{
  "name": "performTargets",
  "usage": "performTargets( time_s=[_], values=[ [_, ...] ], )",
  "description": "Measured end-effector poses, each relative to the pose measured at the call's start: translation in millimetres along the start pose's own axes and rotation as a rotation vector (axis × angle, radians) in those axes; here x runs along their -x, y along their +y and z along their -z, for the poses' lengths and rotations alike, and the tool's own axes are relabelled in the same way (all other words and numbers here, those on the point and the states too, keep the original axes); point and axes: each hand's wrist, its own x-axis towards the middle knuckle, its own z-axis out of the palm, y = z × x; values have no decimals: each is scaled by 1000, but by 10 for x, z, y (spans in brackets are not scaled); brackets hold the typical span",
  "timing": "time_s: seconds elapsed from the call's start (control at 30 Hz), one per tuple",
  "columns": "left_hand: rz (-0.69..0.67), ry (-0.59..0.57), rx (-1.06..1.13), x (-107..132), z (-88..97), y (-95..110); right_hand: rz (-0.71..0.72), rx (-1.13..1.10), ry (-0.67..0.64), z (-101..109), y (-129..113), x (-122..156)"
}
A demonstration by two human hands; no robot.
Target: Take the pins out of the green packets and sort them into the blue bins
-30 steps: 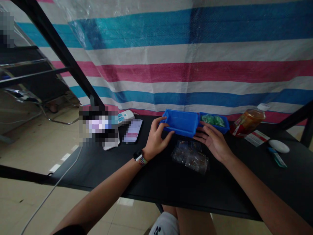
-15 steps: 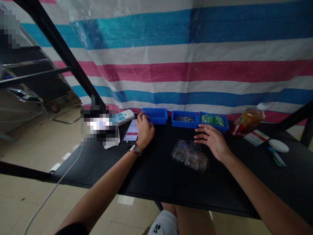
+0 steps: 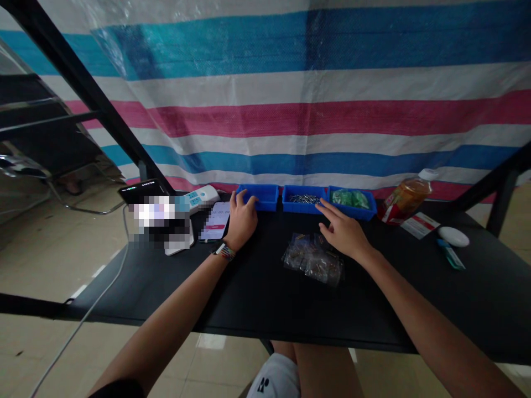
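My left hand (image 3: 243,222) rests by the left end of an empty blue bin (image 3: 267,205), its fingers apart around the near corner. Whether the fingertips touch the bin I cannot tell. My right hand (image 3: 343,233) is open, with fingers stretched toward the front of the middle blue bin (image 3: 296,208), which contains metal screws or nails (image 3: 305,198). Right of it, a third blue bin (image 3: 365,213) holds green plastic packets (image 3: 350,198). Small clear plastic bags (image 3: 313,260) with small pieces inside lie on the black table below my right hand.
To the left are a phone (image 3: 215,221) with a lit screen, a white power strip (image 3: 201,198) and a cable (image 3: 105,293). On the right stand a drink bottle (image 3: 409,196), a card (image 3: 420,225), a white oval object (image 3: 453,236) and a small green-blue packet (image 3: 450,254). A striped sheet (image 3: 265,119) hangs behind.
My right hand has moved left and slightly up, toward the middle bin, its fingers extending. My left hand stays by the left bin. The camera view has shifted a little to the right.
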Motion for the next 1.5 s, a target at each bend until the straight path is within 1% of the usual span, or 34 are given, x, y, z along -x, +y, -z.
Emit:
performTargets(
  time_s=[0.13,0.33,0.4,0.5,0.6,0.67,0.73,0.77,0.83,0.93,1.0,1.07,1.17,1.3,1.4,1.5],
  values=[
    [63,3,-5,22,-20,56,49,-17,25,-67,71,-14],
    [71,-29,5,29,1,82,96,-142,134,-87,50,-2],
    [80,-36,10,18,3,78,89,-170,158,-66,21,13],
    [89,-39,14,15,14,95,29,-134,173,0,-10,47],
    [58,-8,22,26,64,155,-14,-55,206,73,-2,79],
    [1,28,44,40,123,228,-19,-39,265,97,34,88],
    [-67,41,83,61,192,329,-63,-95,326,87,91,83],
    [-92,26,105,75,223,387,-109,-156,327,70,123,76],
    [-83,-60,139,107,271,501,-236,-319,260,22,183,56],
    [45,-259,162,141,295,612,-397,-522,110,-41,235,22],
    [97,-360,196,142,287,620,-434,-590,76,-56,237,6],
    [80,-422,272,129,272,587,-429,-647,58,-50,219,-1],
    [27,-464,435,112,240,524,-422,-754,13,-20,176,5],
    [20,-451,698,131,195,517,-463,-972,-22,28,140,16],
    [107,-408,883,153,176,560,-535,-1157,-57,80,137,19],
    [202,-405,1037,152,167,602,-596,-1239,-164,158,133,23]
  ],
)
